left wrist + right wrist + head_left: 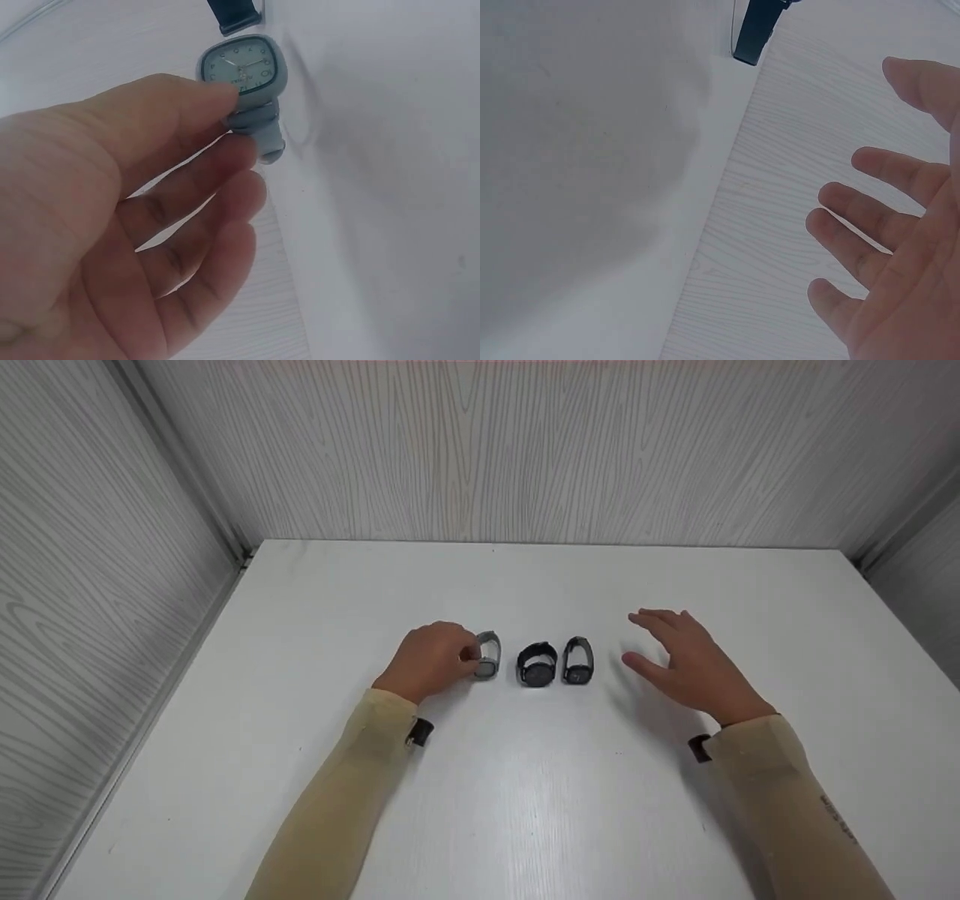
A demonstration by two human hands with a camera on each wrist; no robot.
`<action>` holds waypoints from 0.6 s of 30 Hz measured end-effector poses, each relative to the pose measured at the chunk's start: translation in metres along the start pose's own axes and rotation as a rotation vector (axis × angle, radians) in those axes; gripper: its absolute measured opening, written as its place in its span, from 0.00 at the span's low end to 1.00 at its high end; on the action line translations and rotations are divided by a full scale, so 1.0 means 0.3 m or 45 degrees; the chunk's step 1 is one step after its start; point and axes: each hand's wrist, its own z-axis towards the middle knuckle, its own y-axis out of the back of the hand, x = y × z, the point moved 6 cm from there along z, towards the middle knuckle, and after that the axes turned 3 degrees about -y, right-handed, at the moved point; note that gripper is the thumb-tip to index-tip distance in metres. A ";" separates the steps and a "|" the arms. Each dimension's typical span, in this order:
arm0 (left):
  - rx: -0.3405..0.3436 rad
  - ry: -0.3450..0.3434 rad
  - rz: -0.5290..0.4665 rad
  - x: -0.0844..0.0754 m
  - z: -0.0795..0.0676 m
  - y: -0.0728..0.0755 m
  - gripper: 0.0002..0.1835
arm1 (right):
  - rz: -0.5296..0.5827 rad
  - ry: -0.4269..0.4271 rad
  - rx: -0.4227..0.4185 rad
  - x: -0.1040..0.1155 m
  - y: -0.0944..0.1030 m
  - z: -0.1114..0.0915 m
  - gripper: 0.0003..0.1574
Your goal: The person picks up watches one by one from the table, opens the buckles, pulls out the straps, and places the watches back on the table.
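Note:
Three wristwatches stand in a row on the white table, their straps looped. My left hand (429, 661) pinches the grey wristwatch (487, 668) at the row's left end between thumb and fingers. In the left wrist view this grey watch (244, 66) shows a rounded square dial with numerals, and the thumb tip lies by its lower edge. A black watch with a round face (537, 674) sits in the middle. To its right is a smaller dark watch with a squarish face (577, 674). Beyond that, my right hand (694, 667) hovers with spread fingers and touches nothing.
The white tabletop (525, 810) extends around the watches. A pale wood-grained panel (525, 450) rises behind it, with similar panels at left and right. In the right wrist view a dark strap end (757, 34) shows at the top.

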 end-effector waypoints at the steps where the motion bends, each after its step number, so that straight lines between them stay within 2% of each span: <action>1: -0.003 -0.001 0.006 0.000 -0.001 0.003 0.04 | -0.005 0.003 -0.002 0.001 0.000 0.001 0.39; 8: -0.036 -0.007 0.038 -0.007 0.001 0.014 0.05 | -0.023 0.007 -0.005 0.006 0.001 0.001 0.38; 18: -0.227 -0.099 -0.017 -0.040 -0.005 0.059 0.04 | -0.044 -0.030 0.004 0.000 0.001 0.002 0.39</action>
